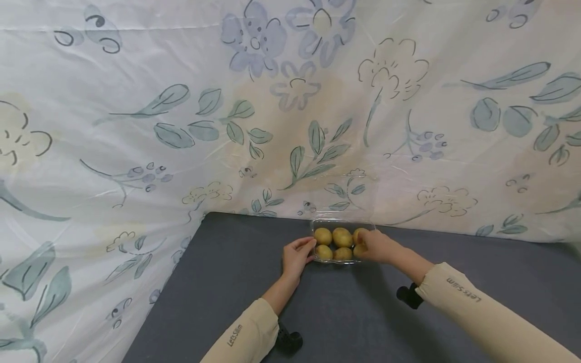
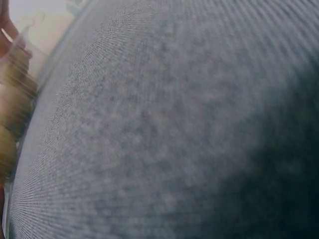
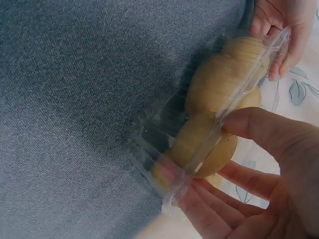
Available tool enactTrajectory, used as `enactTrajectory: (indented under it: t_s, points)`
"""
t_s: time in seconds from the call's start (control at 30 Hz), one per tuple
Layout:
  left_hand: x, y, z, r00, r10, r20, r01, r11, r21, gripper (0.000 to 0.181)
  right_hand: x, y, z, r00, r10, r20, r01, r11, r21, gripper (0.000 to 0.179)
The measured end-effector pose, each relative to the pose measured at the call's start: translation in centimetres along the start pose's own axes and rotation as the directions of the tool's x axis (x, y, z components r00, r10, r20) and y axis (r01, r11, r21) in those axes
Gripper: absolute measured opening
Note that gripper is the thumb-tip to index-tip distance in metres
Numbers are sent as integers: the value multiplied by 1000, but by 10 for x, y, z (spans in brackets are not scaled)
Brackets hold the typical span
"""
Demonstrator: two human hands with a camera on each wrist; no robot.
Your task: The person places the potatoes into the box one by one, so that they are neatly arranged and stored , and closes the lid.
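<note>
A clear plastic clamshell container [image 1: 343, 262] sits at the far side of the table with its lid raised, holding several yellow-brown potatoes [image 1: 342, 237] in two rows. My left hand [image 1: 297, 257] grips the container's left side, thumb and fingers at the rim. At the right end, my right hand [image 1: 378, 246] reaches into the container and holds a potato [image 3: 218, 155], thumb on one side and fingers on the other. The right wrist view shows the left hand [image 3: 286, 30] at the opposite end. Blurred potatoes [image 2: 14, 107] appear along the left edge of the left wrist view.
A dark grey cloth [image 1: 245, 282] covers the table. Directly behind the container hangs a white floral curtain [image 1: 272, 116], which also runs along the table's left side. Black wrist cameras [image 1: 289, 341] sit under both sleeves.
</note>
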State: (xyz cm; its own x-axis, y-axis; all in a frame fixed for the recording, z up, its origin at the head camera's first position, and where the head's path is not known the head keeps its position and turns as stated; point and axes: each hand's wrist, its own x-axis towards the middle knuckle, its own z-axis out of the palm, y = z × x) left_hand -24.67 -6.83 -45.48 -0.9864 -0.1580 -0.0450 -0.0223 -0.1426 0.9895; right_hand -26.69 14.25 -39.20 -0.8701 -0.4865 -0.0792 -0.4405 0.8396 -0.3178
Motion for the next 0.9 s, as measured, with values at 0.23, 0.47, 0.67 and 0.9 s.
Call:
enactTrajectory:
  t_s: [0.23,0.47,0.67,0.9]
  points:
    - [10,-13,1,1000,7,8,-7,1000,-11,27,-1,-8,2,994,107,-12,-107,994,4,23]
    - [20,-28,0,1000,3,-12,-3,1000,-20,27,3,-12,2,988,151,-27,-150,988,36,23]
    - [20,-26,2,1000,6,-13,-6,1000,-1,26,5,-9,5,988,150,-43,-148,988,46,39]
    - [23,-27,0,1000,5,-20,-4,998,56,26,3,-1,-2,992,115,-53,-109,989,100,21]
